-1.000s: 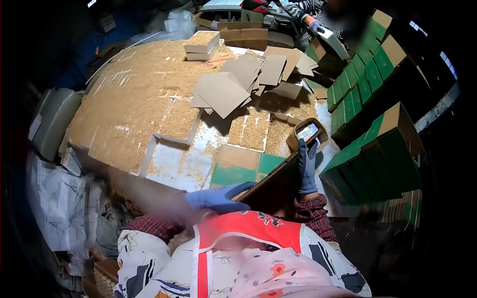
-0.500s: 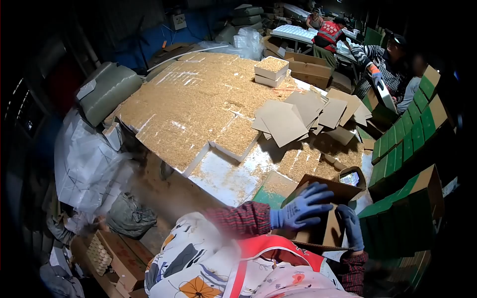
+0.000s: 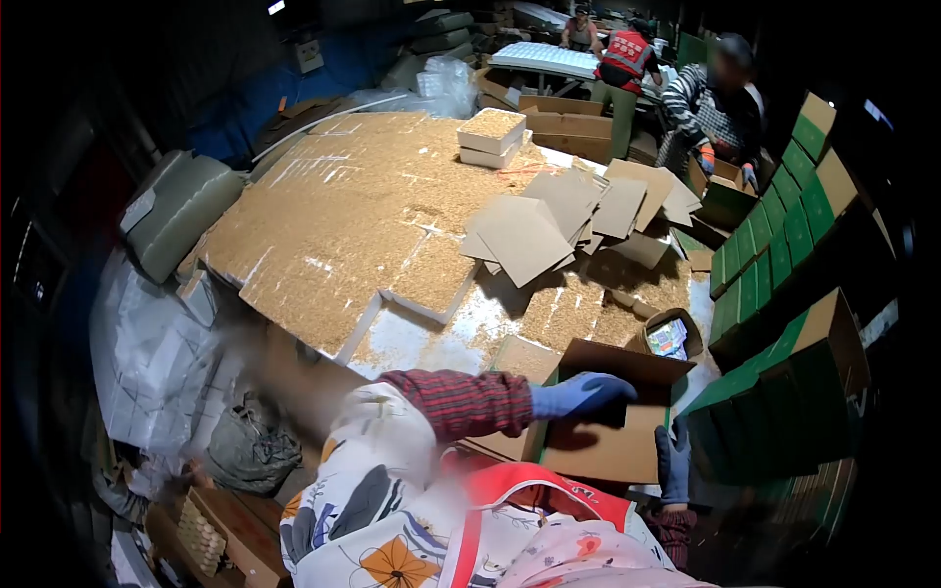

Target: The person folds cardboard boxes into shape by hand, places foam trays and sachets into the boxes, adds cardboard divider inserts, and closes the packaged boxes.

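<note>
At one cardboard box (image 3: 600, 456), one left hand (image 3: 586, 395), one right hand (image 3: 673, 463)

We can't see the underside of the left hand (image 3: 585, 396) above the open carton (image 3: 600, 453), so contact's unclear; the hand also hides part of the carton's inside. The right hand (image 3: 674, 463), by the carton's R side, is too dark to judge its grip. Just past the carton's far R corner, print on the small pack (image 3: 668, 339) is too tiny to read. L of the carton, the near edge of the tabletop (image 3: 407, 338) is partly blurred; farther L, the white stack (image 3: 147, 377) looks hazy thru plastic. Nearer us than the carton, pink floral cloth (image 3: 578, 561) is cut off at bottom.
</note>
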Demonstrator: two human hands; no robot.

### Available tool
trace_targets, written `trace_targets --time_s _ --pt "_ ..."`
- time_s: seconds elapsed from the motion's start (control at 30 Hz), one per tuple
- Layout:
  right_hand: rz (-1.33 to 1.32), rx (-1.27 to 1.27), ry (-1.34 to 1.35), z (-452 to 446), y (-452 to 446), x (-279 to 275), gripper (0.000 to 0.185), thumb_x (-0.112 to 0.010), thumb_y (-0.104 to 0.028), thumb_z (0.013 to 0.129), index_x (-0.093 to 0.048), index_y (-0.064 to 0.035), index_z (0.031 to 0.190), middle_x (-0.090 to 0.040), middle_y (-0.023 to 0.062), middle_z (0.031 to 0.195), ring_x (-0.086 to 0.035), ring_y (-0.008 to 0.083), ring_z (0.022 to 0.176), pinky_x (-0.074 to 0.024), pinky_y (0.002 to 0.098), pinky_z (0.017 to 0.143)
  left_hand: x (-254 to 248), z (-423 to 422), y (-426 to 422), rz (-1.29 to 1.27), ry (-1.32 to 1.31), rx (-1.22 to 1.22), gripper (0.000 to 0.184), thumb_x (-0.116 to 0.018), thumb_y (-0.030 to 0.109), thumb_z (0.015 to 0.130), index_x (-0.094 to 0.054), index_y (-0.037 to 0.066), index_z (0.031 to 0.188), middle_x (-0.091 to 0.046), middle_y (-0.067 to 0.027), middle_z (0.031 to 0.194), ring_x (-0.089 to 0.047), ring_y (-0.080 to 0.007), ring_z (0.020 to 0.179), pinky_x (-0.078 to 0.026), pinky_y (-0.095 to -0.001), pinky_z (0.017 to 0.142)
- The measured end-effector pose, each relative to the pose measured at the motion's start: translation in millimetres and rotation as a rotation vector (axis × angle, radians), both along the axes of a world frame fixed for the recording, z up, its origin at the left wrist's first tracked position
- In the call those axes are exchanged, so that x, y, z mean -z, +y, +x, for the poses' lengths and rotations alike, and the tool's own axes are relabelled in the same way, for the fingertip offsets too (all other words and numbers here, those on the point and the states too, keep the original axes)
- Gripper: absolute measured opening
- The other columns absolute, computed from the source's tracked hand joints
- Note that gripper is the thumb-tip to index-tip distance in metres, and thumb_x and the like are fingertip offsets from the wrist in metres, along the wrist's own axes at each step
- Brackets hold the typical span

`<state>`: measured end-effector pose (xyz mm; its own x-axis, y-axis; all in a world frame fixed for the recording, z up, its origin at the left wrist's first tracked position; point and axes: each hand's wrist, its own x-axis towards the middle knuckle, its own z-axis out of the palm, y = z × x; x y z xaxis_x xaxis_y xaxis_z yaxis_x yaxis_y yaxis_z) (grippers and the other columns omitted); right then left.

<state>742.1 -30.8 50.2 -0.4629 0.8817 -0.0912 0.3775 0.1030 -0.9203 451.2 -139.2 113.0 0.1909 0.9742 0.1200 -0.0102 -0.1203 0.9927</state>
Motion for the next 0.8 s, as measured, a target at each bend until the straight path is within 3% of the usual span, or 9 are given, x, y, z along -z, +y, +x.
trace_targets --time_s 0.03,0.1,0.13,0.27,0.33,0.43,0.53,0.67,0.8 --pt "-0.092 0.014 0.024 -3 -1 -7 0.063 -0.063 -0.033 0.089 -0.040 0.0025 0.136 -0.046 0.0192 0.135 -0.045 0.0246 0.123 -0.0375 0.0353 0.101 24 -14 -6 0.676 0.485 -0.084 0.045 -0.050 0.038 0.094 -0.055 0.004 0.123 -0.056 -0.0156 0.122 -0.052 -0.0328 0.116 -0.043 -0.0460 0.097" --pt "-0.532 0.023 0.345 1 9 16 0.062 -0.061 -0.033 0.091 -0.040 0.0018 0.137 -0.045 0.0183 0.136 -0.044 0.0247 0.124 -0.0356 0.0358 0.103 20 -48 -45 0.794 0.854 0.340 0.068 -0.051 0.054 0.088 -0.044 0.005 0.134 -0.041 -0.0189 0.139 -0.037 -0.0398 0.128 -0.028 -0.0516 0.108" --pt "-0.976 0.006 0.680 4 13 26 0.061 -0.059 -0.034 0.092 -0.040 0.0011 0.137 -0.045 0.0175 0.137 -0.043 0.0249 0.126 -0.0337 0.0364 0.105 28 -63 -53 0.825 0.892 0.401 0.069 -0.049 0.056 0.088 -0.043 0.006 0.136 -0.039 -0.0198 0.140 -0.037 -0.0392 0.128 -0.027 -0.0522 0.108" --pt "-0.578 -0.242 1.067 -40 -21 -109 0.054 -0.050 -0.023 0.096 -0.032 -0.0019 0.142 -0.040 0.0139 0.141 -0.039 0.0230 0.129 -0.0316 0.0348 0.106 19 -89 -12 0.481 0.309 -0.255 0.051 -0.044 0.045 0.096 -0.050 0.005 0.128 -0.053 -0.0167 0.127 -0.050 -0.0281 0.118 -0.038 -0.0404 0.102" --pt "-0.100 -0.202 0.594 -57 -21 -128 0.059 -0.054 -0.025 0.094 -0.030 -0.0011 0.143 -0.044 0.0150 0.138 -0.042 0.0232 0.126 -0.0338 0.0342 0.104 94 -108 31 -0.311 -0.887 -0.194 0.048 -0.038 0.042 0.100 -0.056 0.003 0.121 -0.060 -0.0110 0.117 -0.054 -0.0200 0.111 -0.042 -0.0327 0.097" --pt "0.293 -0.039 -0.049 -52 5 -73 0.061 -0.059 -0.026 0.089 -0.035 0.0018 0.137 -0.054 0.0199 0.123 -0.053 0.0278 0.112 -0.0417 0.0354 0.094 178 -74 15 -0.566 -0.601 -0.323 0.049 -0.040 0.044 0.099 -0.060 0.002 0.112 -0.062 -0.0053 0.112 -0.058 -0.0175 0.102 -0.047 -0.0331 0.090" --pt "-0.017 0.024 -0.402 -40 40 -5 0.055 -0.062 -0.026 0.083 -0.044 0.0047 0.124 -0.061 0.0255 0.100 -0.061 0.0342 0.091 -0.0471 0.0411 0.081 149 -105 20 -0.511 0.661 -0.459 0.041 -0.050 0.043 0.091 -0.062 0.006 0.106 -0.062 -0.0127 0.102 -0.059 -0.0289 0.097 -0.048 -0.0367 0.086" --pt "0.175 0.004 -0.541 -64 34 -5 0.040 -0.055 -0.030 0.084 -0.054 0.0045 0.103 -0.060 0.0304 0.090 -0.060 0.0431 0.086 -0.0468 0.0473 0.075 171 -187 78 -0.364 0.758 -1.102 0.043 -0.056 0.042 0.084 -0.064 0.004 0.103 -0.059 -0.0244 0.112 -0.058 -0.0390 0.099 -0.046 -0.0423 0.088" --pt "0.110 -0.178 -0.591 -55 41 -46 0.039 -0.053 -0.029 0.082 -0.052 0.0029 0.105 -0.060 0.0294 0.092 -0.058 0.0447 0.087 -0.0468 0.0476 0.076 302 -244 122 -0.667 0.152 -0.856 0.047 -0.062 0.035 0.076 -0.062 -0.009 0.093 -0.064 -0.0150 0.083 -0.060 -0.0304 0.078 -0.048 -0.0379 0.071"
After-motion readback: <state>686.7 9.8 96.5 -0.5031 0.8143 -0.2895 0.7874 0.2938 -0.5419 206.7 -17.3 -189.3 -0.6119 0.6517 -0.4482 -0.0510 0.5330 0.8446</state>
